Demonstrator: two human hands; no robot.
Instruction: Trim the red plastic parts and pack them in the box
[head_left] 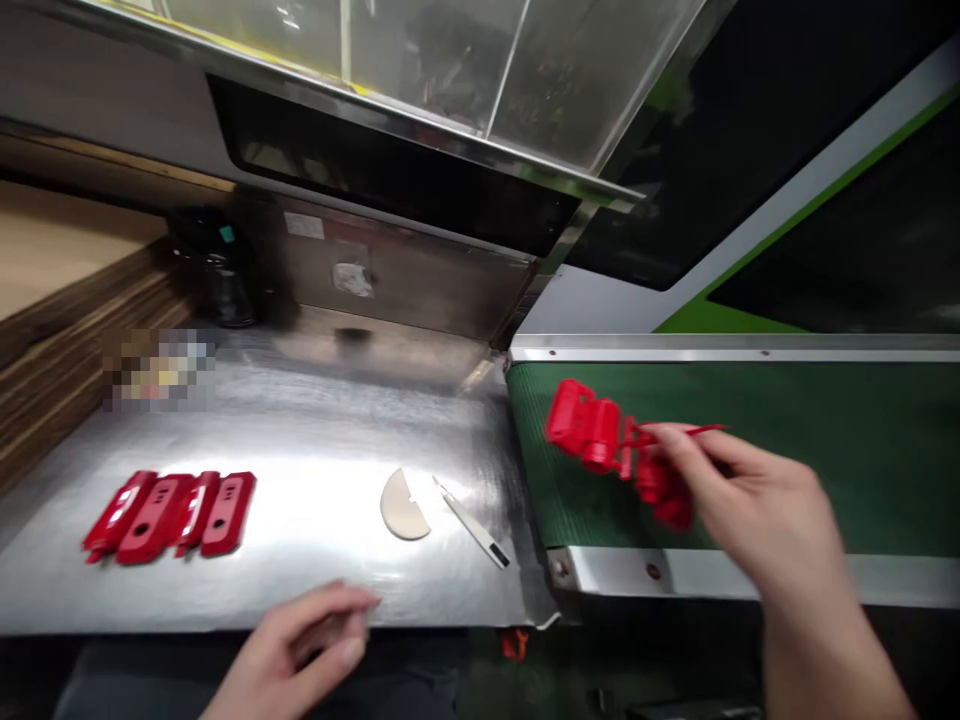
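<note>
My right hand grips a red moulded plastic cluster by its thin sprue and holds it just above the green conveyor belt. The cluster is blurred. My left hand hovers at the near edge of the steel table, fingers loosely curled, holding nothing. Several flat red plastic parts lie side by side on the table's left. A small knife and a pale half-round piece lie near the table's right end.
A stack of brown cardboard rises at the left. Behind the table stand a steel machine wall and a dark container. A small red scrap lies below the table's front edge.
</note>
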